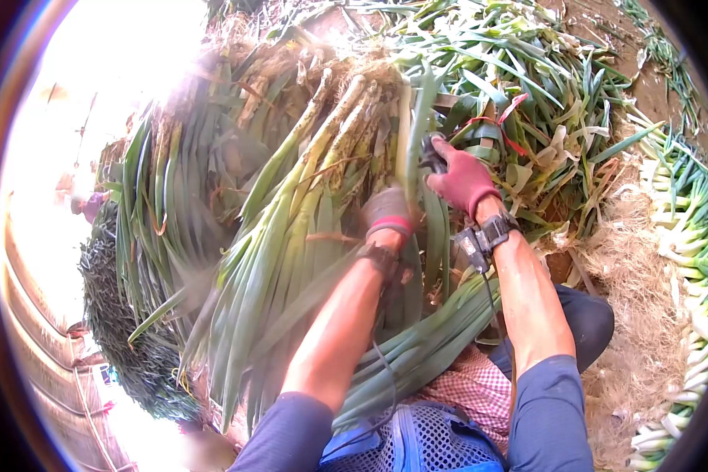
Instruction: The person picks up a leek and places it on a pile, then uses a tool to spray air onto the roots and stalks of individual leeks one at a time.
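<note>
Gloved in dark red, my left hand (pixel 386 212) is closed around a leek stalk beside the big pile of leeks (pixel 291 181); it is a little blurred. My right hand (pixel 460 177), in a red glove, has its fingers wrapped round a small dark tool (pixel 432 153). Between the two hands stands a pale leek stalk (pixel 404 134) with green leaves, close to the tool. Long leek leaves (pixel 448 338) lie across my lap. The leeks in the pile have roots at the top and leaves hanging down.
Loose green leaves (pixel 527 71) are heaped at the upper right, with a red ribbon (pixel 511 126) among them. Cut roots (pixel 621 315) cover the ground at the right, beside a row of trimmed leeks (pixel 696 299). A dark green heap (pixel 126 330) is at the left.
</note>
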`<state>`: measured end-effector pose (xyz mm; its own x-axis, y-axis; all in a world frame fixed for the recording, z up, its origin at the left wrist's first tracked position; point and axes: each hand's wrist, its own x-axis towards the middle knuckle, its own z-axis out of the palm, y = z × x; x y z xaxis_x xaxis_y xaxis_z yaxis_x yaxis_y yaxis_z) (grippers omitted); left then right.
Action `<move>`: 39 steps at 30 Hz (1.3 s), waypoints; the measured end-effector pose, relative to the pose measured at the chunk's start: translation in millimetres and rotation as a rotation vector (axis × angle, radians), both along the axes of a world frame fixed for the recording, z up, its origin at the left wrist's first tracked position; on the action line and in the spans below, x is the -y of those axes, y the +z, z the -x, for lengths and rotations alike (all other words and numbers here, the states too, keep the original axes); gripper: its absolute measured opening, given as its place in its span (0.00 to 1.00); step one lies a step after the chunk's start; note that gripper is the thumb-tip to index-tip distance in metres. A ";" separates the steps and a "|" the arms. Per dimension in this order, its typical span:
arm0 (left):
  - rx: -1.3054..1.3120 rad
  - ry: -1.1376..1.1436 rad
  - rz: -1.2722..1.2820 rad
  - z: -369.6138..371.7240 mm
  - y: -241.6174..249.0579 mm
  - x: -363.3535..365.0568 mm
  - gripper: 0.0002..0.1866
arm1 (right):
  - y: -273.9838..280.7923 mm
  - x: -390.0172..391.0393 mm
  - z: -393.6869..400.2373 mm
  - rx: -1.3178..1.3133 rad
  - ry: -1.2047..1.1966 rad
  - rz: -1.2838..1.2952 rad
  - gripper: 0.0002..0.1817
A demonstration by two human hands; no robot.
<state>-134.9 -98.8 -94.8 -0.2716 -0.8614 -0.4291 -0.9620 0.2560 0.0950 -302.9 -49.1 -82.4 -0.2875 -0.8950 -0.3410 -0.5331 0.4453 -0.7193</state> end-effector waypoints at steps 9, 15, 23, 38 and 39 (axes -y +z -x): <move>-0.249 0.206 -0.234 -7.8 -11.7 -6.8 0.22 | 12.0 -82.9 -20.0 0.106 -0.023 0.006 0.47; -0.569 0.228 -0.396 -44.6 8.2 -28.2 0.23 | 29.4 -169.6 -33.3 0.079 0.134 -0.076 0.46; -0.309 -0.065 -0.224 -34.0 30.0 -93.2 0.29 | 56.3 -192.1 -47.3 0.143 0.091 0.212 0.45; -0.275 -0.303 -0.393 -59.5 47.9 -110.5 0.18 | 35.6 -153.5 -45.7 0.107 0.099 0.053 0.44; -0.280 -0.294 -0.226 -68.2 51.1 -98.6 0.18 | 34.0 -153.5 -50.2 0.122 0.092 0.057 0.45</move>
